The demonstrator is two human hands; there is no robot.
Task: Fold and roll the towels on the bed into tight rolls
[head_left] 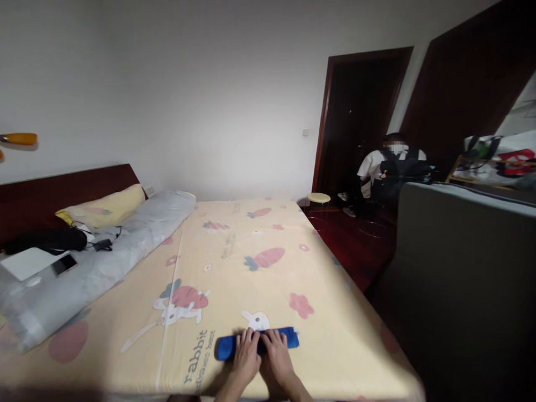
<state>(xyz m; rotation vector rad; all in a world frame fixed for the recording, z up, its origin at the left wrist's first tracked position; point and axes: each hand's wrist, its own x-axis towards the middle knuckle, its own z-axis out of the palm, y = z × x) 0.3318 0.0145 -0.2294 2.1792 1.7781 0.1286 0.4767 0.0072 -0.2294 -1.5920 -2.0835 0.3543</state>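
Observation:
A bright blue rolled-up cloth [226, 347], long and narrow, lies crosswise on the bed near its front edge. My left hand [248, 350] is over the middle of the roll, its fingers bent down across the cloth. Beside it, my right hand [276, 352] presses on the roll toward the right end in the same curled way. Both thumbs point inward, close to each other. One end of the cloth sticks out past each hand. Under the roll is a yellow sheet [234, 268] printed with rabbits, carrots and flowers.
Along the bed's left side lies a grey rolled quilt [125, 254] with a phone [65, 265], a white flat box [31, 262] and cables on it. A yellow pillow [104, 205] leans behind. A person [391, 167] sits near the door, past a round stool [319, 198]. A dark panel [464, 279] stands right.

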